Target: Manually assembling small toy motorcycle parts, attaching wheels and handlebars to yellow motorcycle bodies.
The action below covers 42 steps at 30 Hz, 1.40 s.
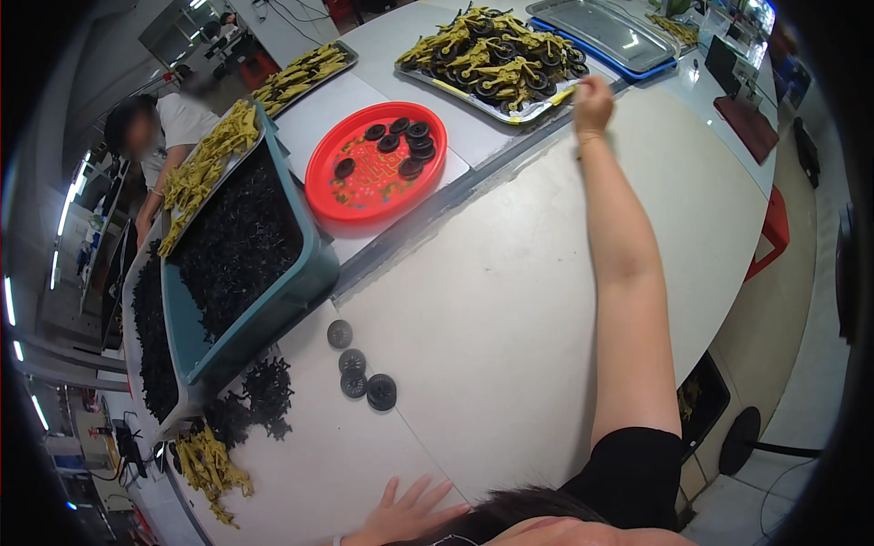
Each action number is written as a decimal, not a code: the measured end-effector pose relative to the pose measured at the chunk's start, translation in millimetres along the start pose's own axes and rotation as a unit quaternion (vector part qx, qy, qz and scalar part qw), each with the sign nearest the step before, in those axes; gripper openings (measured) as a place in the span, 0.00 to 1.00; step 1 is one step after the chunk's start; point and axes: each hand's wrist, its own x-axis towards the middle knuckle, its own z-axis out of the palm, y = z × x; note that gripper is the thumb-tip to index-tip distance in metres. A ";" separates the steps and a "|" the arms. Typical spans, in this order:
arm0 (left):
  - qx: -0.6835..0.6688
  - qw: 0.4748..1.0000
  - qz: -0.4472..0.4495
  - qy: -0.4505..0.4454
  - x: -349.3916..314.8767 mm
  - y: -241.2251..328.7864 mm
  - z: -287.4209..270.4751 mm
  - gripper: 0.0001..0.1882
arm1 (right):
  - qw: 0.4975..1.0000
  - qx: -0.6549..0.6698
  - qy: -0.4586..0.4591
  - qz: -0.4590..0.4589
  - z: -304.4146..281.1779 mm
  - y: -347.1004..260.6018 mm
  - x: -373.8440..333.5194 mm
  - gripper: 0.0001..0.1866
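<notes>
My left hand [411,515] lies at the near edge of the table with its fingers spread, holding nothing. My right arm stretches far forward, and my right hand [594,107] is closed beside the right corner of a silver tray [501,113]. What its fingers grip, if anything, is hidden. On that tray is a heap of yellow toy motorcycles [496,59] with black wheels. Several loose black wheels [353,362] rest on the table ahead of my left hand. To their left are small black plastic parts [267,393] and yellow plastic parts [211,464].
A red round tray [332,207] with several black wheels stands mid-table. Left of it, a teal bin [314,264] holds black parts, with trays of yellow parts [218,155] alongside. A person [182,123] sits across at the left. Empty metal trays [610,32] lie at the back.
</notes>
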 end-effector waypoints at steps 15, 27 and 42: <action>0.041 0.998 0.015 -0.037 -2.4 -6.1 -9.7 0.31 | 0.682 0.550 0.003 0.482 -46.1 135.9 85.8 0.34; 0.105 0.993 0.025 0.040 -5.5 -3.3 12.1 0.26 | 0.678 0.607 -0.018 0.415 -38.1 142.1 97.7 0.25; 0.117 0.993 0.015 -0.005 -7.6 0.7 7.7 0.25 | 0.847 -0.518 -0.014 0.118 -37.5 119.7 79.9 0.22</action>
